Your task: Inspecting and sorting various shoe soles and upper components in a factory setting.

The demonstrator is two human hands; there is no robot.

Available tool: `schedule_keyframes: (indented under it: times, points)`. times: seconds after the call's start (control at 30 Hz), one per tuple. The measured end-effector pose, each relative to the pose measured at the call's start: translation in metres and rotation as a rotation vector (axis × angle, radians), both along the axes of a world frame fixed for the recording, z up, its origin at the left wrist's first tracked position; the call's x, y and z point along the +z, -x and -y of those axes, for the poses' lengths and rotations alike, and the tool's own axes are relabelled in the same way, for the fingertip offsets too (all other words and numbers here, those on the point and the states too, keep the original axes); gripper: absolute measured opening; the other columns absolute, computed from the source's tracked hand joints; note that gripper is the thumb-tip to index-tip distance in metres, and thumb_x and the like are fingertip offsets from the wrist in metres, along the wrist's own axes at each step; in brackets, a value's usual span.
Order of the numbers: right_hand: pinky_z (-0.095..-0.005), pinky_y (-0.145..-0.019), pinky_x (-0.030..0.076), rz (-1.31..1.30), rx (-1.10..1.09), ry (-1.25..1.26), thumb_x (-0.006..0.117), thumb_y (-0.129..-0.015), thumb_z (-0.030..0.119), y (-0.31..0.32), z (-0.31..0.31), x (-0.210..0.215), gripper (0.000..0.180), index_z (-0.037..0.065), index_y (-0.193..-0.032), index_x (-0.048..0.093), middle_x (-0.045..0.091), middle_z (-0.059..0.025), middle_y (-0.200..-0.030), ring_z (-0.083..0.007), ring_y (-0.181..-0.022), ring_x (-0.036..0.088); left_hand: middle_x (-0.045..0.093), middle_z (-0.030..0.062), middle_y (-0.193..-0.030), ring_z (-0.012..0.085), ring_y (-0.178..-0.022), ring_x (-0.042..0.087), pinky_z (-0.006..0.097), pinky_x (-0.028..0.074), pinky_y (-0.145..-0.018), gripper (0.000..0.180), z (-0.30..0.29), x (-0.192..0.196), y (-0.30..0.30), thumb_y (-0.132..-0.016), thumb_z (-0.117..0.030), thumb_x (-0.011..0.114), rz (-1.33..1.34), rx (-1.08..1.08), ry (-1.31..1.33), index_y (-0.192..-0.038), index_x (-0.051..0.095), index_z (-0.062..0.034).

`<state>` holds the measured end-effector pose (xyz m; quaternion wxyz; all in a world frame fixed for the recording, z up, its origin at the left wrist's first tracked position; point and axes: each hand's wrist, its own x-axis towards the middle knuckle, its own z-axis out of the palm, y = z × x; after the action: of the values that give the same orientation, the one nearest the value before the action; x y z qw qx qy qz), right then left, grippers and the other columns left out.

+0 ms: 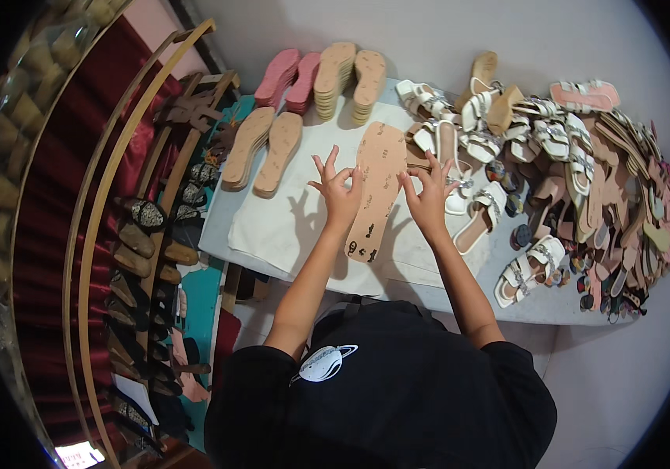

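Observation:
A long tan shoe insole (379, 191) with dark printed marks is held up above the table, lengthwise in front of me. My left hand (340, 194) pinches its left edge between thumb and forefinger, the other fingers spread. On the opposite edge, my right hand (428, 199) grips it the same way with thumb and fingertips. To the left of my hands stand two stacks of tan insoles, a nearer one (279, 156) and one beside it (245, 150). Farther back are more tan stacks (335, 78) and pink insole stacks (276, 78).
White strappy sandals (485, 215) lie to the right, beside a large heap of sandals and soles (609, 187). White cloth (272, 234) covers part of the table. A wooden rack with dark shoes (136, 238) stands at the left, near a red curtain (46, 234).

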<state>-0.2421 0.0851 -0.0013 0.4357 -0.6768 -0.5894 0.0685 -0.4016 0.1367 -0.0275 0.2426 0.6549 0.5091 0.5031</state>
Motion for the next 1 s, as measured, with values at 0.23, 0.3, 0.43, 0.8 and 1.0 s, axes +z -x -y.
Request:
schedule_keyframes:
  times: [0.23, 0.3, 0.43, 0.8, 1.0]
  points:
    - [-0.0722, -0.089, -0.008, -0.050, 0.028, 0.106, 0.059, -0.083, 0.032, 0.074, -0.048, -0.005, 0.025, 0.008, -0.080, 0.066, 0.033, -0.0103, -0.138, -0.0412, -0.134, 0.002, 0.033, 0.0100, -0.138, 0.0440, -0.132, 0.004, 0.072, -0.007, -0.090, 0.028, -0.017, -0.005, 0.088, -0.083, -0.033, 0.057, -0.090, 0.078, 0.105, -0.073, 0.063, -0.0074]
    - [-0.0719, -0.089, -0.009, -0.072, 0.037, 0.097, 0.057, -0.084, 0.033, 0.091, -0.067, -0.014, 0.026, 0.009, -0.081, 0.067, 0.032, -0.0107, -0.138, -0.0414, -0.134, 0.001, 0.034, 0.0102, -0.138, 0.0438, -0.132, 0.005, 0.071, -0.010, -0.091, 0.029, -0.012, -0.006, 0.113, -0.081, -0.038, 0.059, -0.252, 0.087, 0.030, -0.081, 0.065, -0.0094]
    - [-0.0694, -0.089, -0.014, -0.198, 0.006, 0.055, 0.057, -0.083, 0.033, 0.122, -0.109, -0.032, 0.027, 0.008, -0.080, 0.068, 0.034, -0.0130, -0.137, -0.0422, -0.133, -0.002, 0.035, 0.0082, -0.137, 0.0401, -0.133, 0.009, 0.069, -0.012, -0.091, 0.054, 0.012, -0.008, 0.150, -0.068, -0.052, 0.069, -0.440, 0.144, -0.022, -0.104, 0.061, -0.0131]
    - [-0.0415, -0.090, 0.037, -0.469, 0.158, -0.015, 0.058, -0.084, 0.027, 0.183, -0.196, -0.053, 0.029, 0.000, -0.078, 0.064, 0.059, -0.0136, -0.103, -0.0256, -0.087, 0.057, 0.055, 0.0046, -0.112, 0.0251, -0.117, 0.042, 0.069, -0.013, -0.091, 0.078, -0.024, -0.057, 0.195, -0.062, -0.052, 0.071, -0.600, 0.340, -0.036, -0.124, 0.047, -0.0101]
    - [-0.0342, -0.082, 0.042, -0.408, 0.096, 0.007, 0.060, -0.082, 0.024, 0.183, -0.222, -0.086, 0.027, -0.003, -0.078, 0.063, 0.060, -0.0169, -0.094, -0.0288, -0.090, 0.056, 0.050, 0.0120, -0.116, 0.0265, -0.117, 0.041, 0.072, -0.011, -0.089, 0.071, -0.039, -0.070, 0.190, -0.069, -0.045, 0.065, -0.592, 0.324, 0.047, -0.127, 0.044, -0.0102]
